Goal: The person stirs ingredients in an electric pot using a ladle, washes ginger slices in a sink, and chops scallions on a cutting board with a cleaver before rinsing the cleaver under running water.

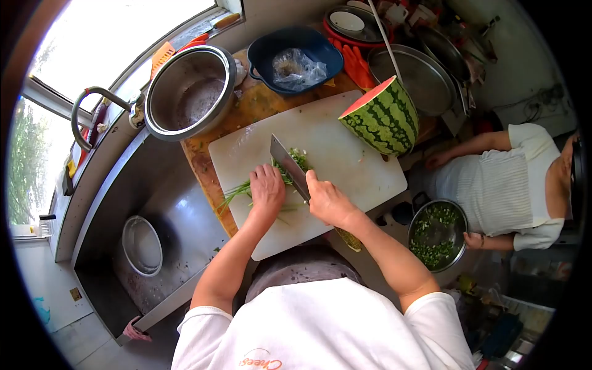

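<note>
My left hand (268, 188) is closed over a bunch of scallions (237, 194), pressing it against the white cutting board (253, 139). The long green stalks stick out to the left from under the fingers. In my right hand (328, 198) is a cleaver (287, 165), gripped by its handle, its blade slanting up and left just beside the left fingertips. Chopped green pieces (300, 158) lie along the blade's far side. A cut watermelon half (385, 120) rests at the board's upper right corner, its red face partly visible.
A steel pot (157, 102) and a blue basin (253, 58) with a plastic bag stand behind the board. Left is a steel sink (185, 216) holding a metal bowl (142, 246). At right, another person (481, 185) holds a pan (439, 267) of chopped greens.
</note>
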The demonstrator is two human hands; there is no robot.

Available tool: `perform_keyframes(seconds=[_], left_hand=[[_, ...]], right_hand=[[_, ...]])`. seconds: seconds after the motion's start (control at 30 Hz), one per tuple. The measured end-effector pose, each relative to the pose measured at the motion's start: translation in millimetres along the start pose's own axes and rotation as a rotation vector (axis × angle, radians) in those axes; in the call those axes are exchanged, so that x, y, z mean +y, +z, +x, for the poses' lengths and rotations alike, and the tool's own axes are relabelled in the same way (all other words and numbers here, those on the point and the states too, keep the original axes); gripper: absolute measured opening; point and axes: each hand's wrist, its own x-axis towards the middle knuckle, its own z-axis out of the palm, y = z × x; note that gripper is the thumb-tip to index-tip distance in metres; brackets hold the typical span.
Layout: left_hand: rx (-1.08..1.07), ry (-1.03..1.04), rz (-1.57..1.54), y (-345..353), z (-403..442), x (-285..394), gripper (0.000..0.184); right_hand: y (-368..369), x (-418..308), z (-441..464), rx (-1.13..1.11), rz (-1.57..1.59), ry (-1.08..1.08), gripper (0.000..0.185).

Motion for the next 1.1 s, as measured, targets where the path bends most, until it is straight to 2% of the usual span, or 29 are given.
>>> perform_keyframes(seconds=[0.07, 0.17, 0.37, 0.5, 0.6, 0.7, 0.8, 1.0, 1.1], left_hand=[[-0.017, -0.004, 0.001, 1, -5, 0, 0.016], [-0.017, -0.011, -0.012, -2, -2, -3, 0.016], [-0.006, -0.016, 0.001, -3, -5, -1, 0.016], [0.014, -0.02, -0.025, -2, -2, -1, 0.013], [0.001, -0.02, -0.034, 0, -7, 0, 0.013], [0.018, -0.017, -0.031, 0, -7, -3, 0.014], [0.028, -0.024, -0.026, -3, -3, -3, 0.013], [0.028, -0.029, -0.046, 2, -1, -2, 0.014], [0.017, -0.011, -0.069, 1, -3, -4, 0.014]], right_hand=[[23, 10, 5, 0.083, -0.019, -0.068, 0.035], [46, 8, 13, 0.12, -0.108, -0.041, 0.035], [9, 1, 1, 0.086, -0.001, -0.043, 0.027], [13, 3, -2, 0.029, -0.039, -0.011, 0.026], [42, 13, 4, 0.151, -0.015, -0.034, 0.028], [38, 19, 10, 0.168, 0.039, -0.052, 0.029], [12, 4, -2, 0.14, 0.063, -0.053, 0.029], [9, 6, -4, 0.099, 0.062, -0.082, 0.026], [8, 8, 2, -0.018, 0.108, -0.043, 0.031]])
